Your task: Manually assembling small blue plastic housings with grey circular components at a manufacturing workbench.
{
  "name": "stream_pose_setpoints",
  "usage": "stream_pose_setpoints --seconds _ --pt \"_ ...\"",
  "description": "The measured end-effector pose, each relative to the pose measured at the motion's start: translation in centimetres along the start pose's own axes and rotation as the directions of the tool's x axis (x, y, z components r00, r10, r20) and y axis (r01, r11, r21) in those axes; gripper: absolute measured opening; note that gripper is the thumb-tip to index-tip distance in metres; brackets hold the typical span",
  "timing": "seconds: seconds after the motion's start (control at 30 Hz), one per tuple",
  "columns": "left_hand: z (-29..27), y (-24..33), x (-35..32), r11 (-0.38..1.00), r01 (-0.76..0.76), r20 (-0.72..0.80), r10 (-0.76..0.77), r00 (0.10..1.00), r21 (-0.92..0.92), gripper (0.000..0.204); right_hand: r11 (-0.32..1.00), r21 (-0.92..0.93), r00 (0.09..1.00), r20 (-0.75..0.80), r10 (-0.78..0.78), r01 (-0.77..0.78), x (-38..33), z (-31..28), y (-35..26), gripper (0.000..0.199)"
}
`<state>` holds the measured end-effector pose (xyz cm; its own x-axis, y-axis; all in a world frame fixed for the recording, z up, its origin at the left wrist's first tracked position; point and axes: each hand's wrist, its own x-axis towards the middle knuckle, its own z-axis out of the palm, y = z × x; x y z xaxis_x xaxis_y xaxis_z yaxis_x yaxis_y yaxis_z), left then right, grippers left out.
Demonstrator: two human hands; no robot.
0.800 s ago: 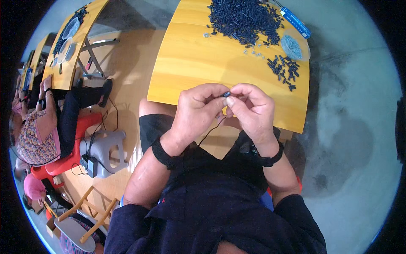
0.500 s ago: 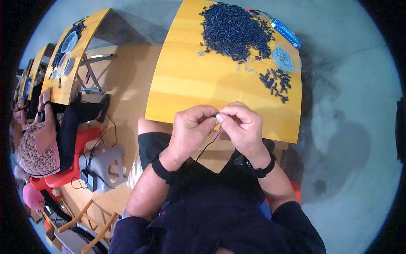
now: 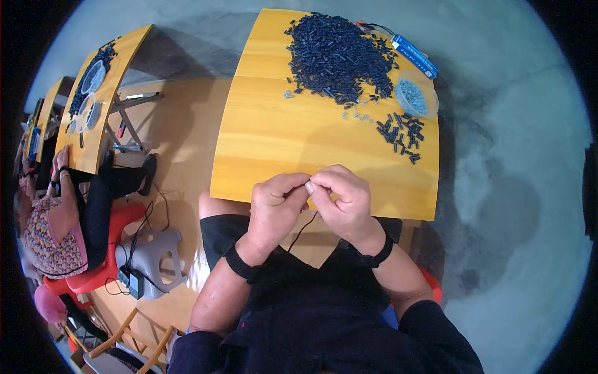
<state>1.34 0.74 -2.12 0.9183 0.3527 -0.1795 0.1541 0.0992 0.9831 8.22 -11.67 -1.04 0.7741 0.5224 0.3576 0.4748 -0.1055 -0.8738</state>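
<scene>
My left hand [image 3: 274, 202] and my right hand [image 3: 344, 201] meet fingertip to fingertip over the near edge of the yellow table [image 3: 261, 143]. The left thumb and forefinger are closed in a pinch on a small black piece, mostly covered by the fingers. Against it press the closed right thumb and forefinger; whatever they hold is hidden. Beyond my hands lies a big heap of short black tube-like pieces [image 3: 336, 56]. A smaller scatter of black pieces [image 3: 402, 134] lies to the right, beside a clear tub of small silvery parts [image 3: 411, 98].
A blue box [image 3: 414, 56] lies at the far right corner, near a dark cable. Loose silvery bits [image 3: 358, 114] dot the tabletop. To the left, a person [image 3: 59, 230] sits at another yellow table [image 3: 118, 75]. A grey stool [image 3: 149, 258] stands on the floor with cables and a black adapter.
The whole view has shifted, so the table sits slightly lower in the picture. My fingertips stay pinched together, with the right hand turned a little and the dark piece less visible.
</scene>
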Motion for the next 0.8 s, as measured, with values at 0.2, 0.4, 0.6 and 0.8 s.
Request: stream_pose_setpoints --seconds 0.2,0.4,0.6,0.8 --pt "0.0 -0.9 0.8 0.994 -0.004 -0.008 0.005 1.000 0.110 0.010 0.997 -0.055 0.997 0.056 -0.060 0.063 0.9 -0.8 1.2 0.005" --pt "0.0 -0.5 1.7 1.000 0.031 0.005 -0.031 1.000 -0.004 0.011 0.845 -0.527 0.996 0.034 -0.080 0.086 7.2 -5.9 8.2 0.008" --pt "0.3 -1.1 1.3 0.995 0.098 0.008 -0.098 0.995 -0.026 0.012 0.683 -0.698 0.954 0.301 0.005 0.217 11.6 -8.8 11.9 0.014" --pt "0.3 -1.5 1.1 0.993 0.091 0.007 -0.091 0.996 -0.071 0.013 0.652 -0.709 0.909 0.411 0.073 0.268 12.7 -8.0 13.1 0.011"
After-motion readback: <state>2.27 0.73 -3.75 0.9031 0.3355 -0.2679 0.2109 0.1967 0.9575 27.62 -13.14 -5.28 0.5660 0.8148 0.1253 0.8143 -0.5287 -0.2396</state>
